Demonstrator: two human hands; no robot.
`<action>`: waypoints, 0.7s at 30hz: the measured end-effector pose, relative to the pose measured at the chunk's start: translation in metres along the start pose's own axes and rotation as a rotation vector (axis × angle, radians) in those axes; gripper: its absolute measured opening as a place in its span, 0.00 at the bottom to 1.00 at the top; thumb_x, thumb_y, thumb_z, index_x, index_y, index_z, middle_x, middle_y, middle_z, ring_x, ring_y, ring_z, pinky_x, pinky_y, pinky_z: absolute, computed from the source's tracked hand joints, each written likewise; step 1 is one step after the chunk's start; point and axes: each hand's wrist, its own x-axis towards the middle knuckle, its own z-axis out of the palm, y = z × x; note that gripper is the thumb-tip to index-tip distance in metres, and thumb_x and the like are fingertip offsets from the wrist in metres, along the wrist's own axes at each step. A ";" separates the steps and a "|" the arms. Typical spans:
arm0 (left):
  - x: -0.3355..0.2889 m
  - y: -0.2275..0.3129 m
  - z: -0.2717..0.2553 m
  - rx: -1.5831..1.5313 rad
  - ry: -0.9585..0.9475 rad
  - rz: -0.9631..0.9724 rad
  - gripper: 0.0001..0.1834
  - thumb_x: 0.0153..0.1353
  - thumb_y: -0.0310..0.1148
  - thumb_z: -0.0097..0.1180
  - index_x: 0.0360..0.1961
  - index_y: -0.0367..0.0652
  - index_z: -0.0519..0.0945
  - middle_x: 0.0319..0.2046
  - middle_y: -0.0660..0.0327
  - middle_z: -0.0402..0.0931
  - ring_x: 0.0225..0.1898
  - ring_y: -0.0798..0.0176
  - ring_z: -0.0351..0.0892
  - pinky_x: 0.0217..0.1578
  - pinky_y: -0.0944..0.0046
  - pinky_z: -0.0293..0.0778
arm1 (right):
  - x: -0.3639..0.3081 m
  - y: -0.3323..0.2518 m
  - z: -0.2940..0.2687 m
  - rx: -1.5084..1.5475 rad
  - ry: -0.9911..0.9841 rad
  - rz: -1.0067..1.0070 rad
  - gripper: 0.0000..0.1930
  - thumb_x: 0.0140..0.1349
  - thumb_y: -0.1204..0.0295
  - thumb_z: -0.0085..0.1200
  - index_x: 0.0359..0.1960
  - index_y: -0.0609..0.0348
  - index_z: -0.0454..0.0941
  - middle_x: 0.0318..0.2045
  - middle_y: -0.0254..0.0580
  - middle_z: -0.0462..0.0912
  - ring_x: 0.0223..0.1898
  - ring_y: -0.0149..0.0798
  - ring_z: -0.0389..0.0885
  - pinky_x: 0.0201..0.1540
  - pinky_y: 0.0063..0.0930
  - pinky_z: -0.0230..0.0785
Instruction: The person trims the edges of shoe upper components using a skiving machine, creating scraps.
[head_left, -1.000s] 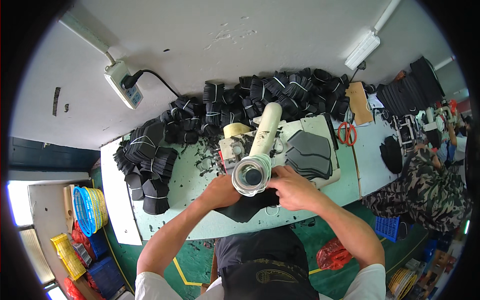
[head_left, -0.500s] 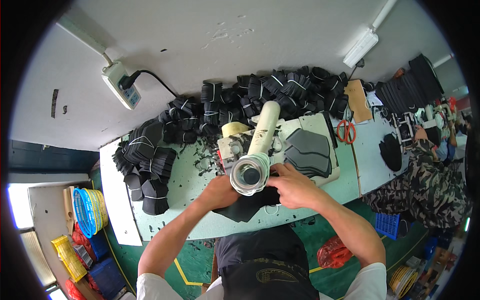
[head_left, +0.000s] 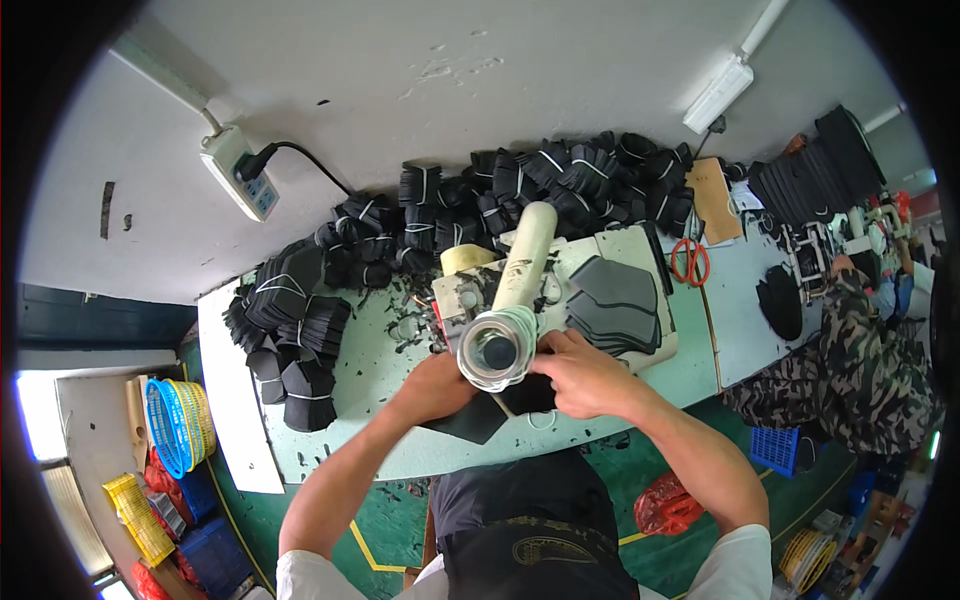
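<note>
A cream bench machine [head_left: 610, 245], with a thick cream tube [head_left: 525, 260] and a round clear-rimmed end [head_left: 497, 352] wound with white cord, stands before me. Below that end, a flat black panel [head_left: 468, 422] pokes out toward me. My left hand [head_left: 440, 388] is closed on the panel's left side, its fingertips hidden behind the machine. At the right, my right hand [head_left: 583, 375] has its fingers curled against more black material [head_left: 530, 395], index finger reaching under the round end. A pale strip shows between the two dark areas. Several dark grey panels [head_left: 615, 305] lie stacked on the machine bed.
Tied bundles of black panels [head_left: 550, 180] line the wall, with more bundles [head_left: 285, 300] at left. Red-handled scissors [head_left: 690, 262] lie at right. A plugged power strip [head_left: 240, 170] hangs on the wall. Baskets [head_left: 180, 425] stand left; a person in camouflage [head_left: 860, 360] sits right.
The black panel has shifted slightly left and toward me, and a pale strip now shows beside it. Both hands stay nearly in place.
</note>
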 end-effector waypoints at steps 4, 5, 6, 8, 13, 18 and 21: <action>-0.026 0.030 -0.033 -0.190 -0.208 -0.154 0.15 0.57 0.37 0.60 0.46 0.48 0.83 0.37 0.53 0.83 0.38 0.53 0.83 0.42 0.58 0.75 | -0.017 -0.009 -0.011 -0.057 0.017 0.129 0.25 0.47 0.80 0.53 0.52 0.61 0.74 0.42 0.51 0.78 0.49 0.51 0.75 0.54 0.47 0.66; -0.026 0.033 -0.034 -0.194 -0.205 -0.156 0.15 0.57 0.37 0.60 0.46 0.48 0.83 0.37 0.53 0.83 0.38 0.53 0.83 0.42 0.58 0.75 | -0.024 -0.008 -0.016 -0.088 0.059 0.109 0.26 0.47 0.80 0.53 0.52 0.61 0.74 0.41 0.50 0.78 0.48 0.50 0.75 0.53 0.48 0.67; -0.027 0.039 -0.037 -0.149 -0.192 -0.250 0.14 0.56 0.39 0.61 0.43 0.48 0.84 0.35 0.54 0.83 0.37 0.53 0.83 0.42 0.57 0.75 | -0.028 -0.002 -0.016 -0.095 0.087 0.061 0.24 0.47 0.80 0.53 0.50 0.59 0.76 0.43 0.49 0.78 0.49 0.47 0.75 0.52 0.47 0.68; -0.023 0.041 -0.033 -0.105 -0.179 -0.338 0.13 0.55 0.41 0.62 0.39 0.48 0.85 0.32 0.55 0.84 0.36 0.53 0.83 0.41 0.57 0.75 | -0.029 0.001 -0.024 0.002 0.006 0.102 0.23 0.48 0.80 0.52 0.49 0.56 0.77 0.44 0.47 0.78 0.50 0.48 0.74 0.52 0.46 0.69; -0.015 0.019 -0.010 0.057 0.017 -0.308 0.19 0.52 0.50 0.65 0.33 0.45 0.85 0.30 0.54 0.83 0.36 0.49 0.83 0.41 0.55 0.76 | -0.020 0.013 -0.002 0.171 -0.120 0.081 0.20 0.50 0.80 0.50 0.46 0.52 0.80 0.49 0.44 0.75 0.55 0.48 0.71 0.53 0.42 0.69; -0.002 -0.001 0.011 0.157 0.087 -0.182 0.16 0.56 0.44 0.58 0.29 0.41 0.84 0.30 0.47 0.82 0.35 0.43 0.82 0.40 0.49 0.77 | -0.016 0.000 -0.012 0.156 -0.051 0.002 0.21 0.49 0.83 0.51 0.47 0.56 0.79 0.50 0.48 0.73 0.54 0.52 0.69 0.61 0.41 0.62; 0.003 0.014 0.012 0.162 0.213 -0.024 0.12 0.57 0.38 0.53 0.32 0.41 0.83 0.30 0.45 0.81 0.35 0.41 0.81 0.40 0.48 0.77 | -0.004 -0.001 -0.003 0.034 -0.036 -0.007 0.23 0.49 0.82 0.52 0.50 0.55 0.77 0.51 0.51 0.72 0.54 0.54 0.68 0.62 0.43 0.60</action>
